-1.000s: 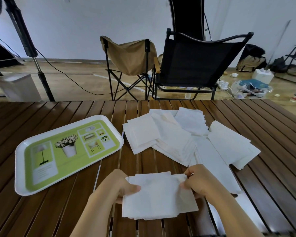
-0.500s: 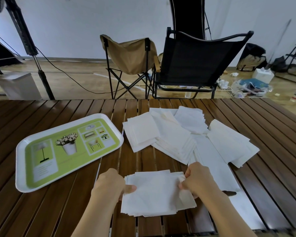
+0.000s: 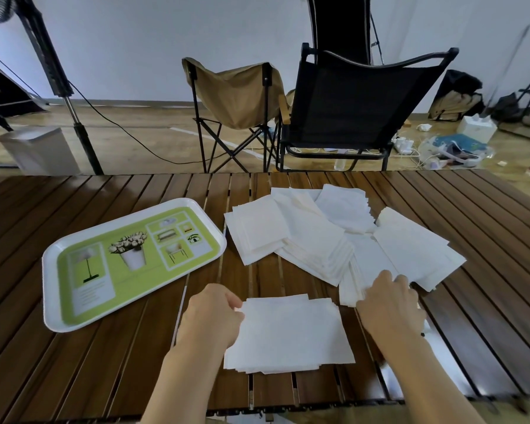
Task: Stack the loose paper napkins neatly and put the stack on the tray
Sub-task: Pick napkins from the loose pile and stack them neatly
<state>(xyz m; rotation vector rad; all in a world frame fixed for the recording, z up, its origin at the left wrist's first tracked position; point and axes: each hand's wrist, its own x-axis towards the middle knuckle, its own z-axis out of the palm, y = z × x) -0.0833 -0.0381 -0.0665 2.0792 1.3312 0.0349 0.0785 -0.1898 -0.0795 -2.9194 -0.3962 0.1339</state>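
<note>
Lying on a slatted table (image 3: pixel 104 377), a napkin stack (image 3: pixel 291 333) is pinched by the left hand (image 3: pixel 210 319); loose napkins (image 3: pixel 315 240) are touched by the right hand (image 3: pixel 390 304), its grasp unclear.

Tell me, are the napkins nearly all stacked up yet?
Not yet. One small stack is squared up, and the left hand holds its edge. The right hand reaches into the loose napkins, which remain spread over the table. The tray has no napkins yet.
</note>
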